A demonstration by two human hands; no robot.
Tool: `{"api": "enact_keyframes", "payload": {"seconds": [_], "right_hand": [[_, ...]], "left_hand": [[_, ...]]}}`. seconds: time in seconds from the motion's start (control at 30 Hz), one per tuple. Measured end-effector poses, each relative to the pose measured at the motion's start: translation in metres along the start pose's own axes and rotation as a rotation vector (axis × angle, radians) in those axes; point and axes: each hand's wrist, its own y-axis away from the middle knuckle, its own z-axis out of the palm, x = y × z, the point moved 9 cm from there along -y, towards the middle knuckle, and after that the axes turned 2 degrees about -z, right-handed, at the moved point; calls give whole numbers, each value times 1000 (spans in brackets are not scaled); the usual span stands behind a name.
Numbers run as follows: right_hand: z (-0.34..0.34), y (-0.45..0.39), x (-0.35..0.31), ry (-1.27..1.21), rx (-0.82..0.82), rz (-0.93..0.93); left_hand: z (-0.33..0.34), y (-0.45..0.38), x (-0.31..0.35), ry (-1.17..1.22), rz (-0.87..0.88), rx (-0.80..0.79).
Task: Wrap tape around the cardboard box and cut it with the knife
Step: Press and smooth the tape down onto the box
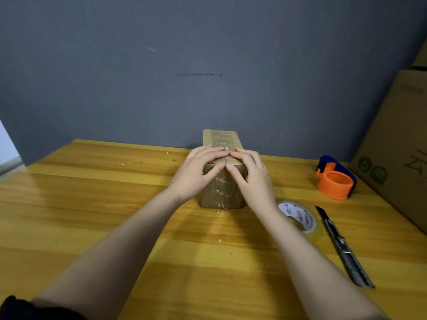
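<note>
A small brown cardboard box (220,192), wrapped in clear tape, lies lengthwise on the wooden table (92,204). My left hand (196,169) and my right hand (251,179) both press on its near top edge. Their fingers lie flat on the top and their thumbs on the front face, fingertips almost touching. A roll of clear tape (300,219) lies flat to the right of my right wrist, partly hidden by it. The utility knife (342,245) lies further right, its blade end pointing away from me.
An orange and blue tape dispenser (335,179) stands at the back right. A large cardboard carton (397,146) rises along the table's right edge. A dark grey wall closes the back.
</note>
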Motion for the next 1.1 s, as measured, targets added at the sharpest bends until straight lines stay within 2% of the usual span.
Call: {"api": "enact_keyframes", "payload": {"seconds": [0.43, 0.6, 0.67, 0.8, 0.93, 1.1], "right_hand": [[4, 4, -1, 178, -145, -97], [5, 4, -1, 197, -178, -91], [6, 4, -1, 148, -173, -57], [3, 3, -4, 20, -42, 47], [5, 3, -6, 68, 43, 62], [6, 3, -4, 85, 38, 28]], "left_hand": [[4, 1, -1, -143, 123, -52], [8, 0, -4, -267, 159, -134], [7, 0, -4, -198, 120, -162], [-2, 1, -10, 134, -50, -117], [-2, 4, -11, 102, -22, -52], [-1, 4, -10, 57, 9, -39]]}}
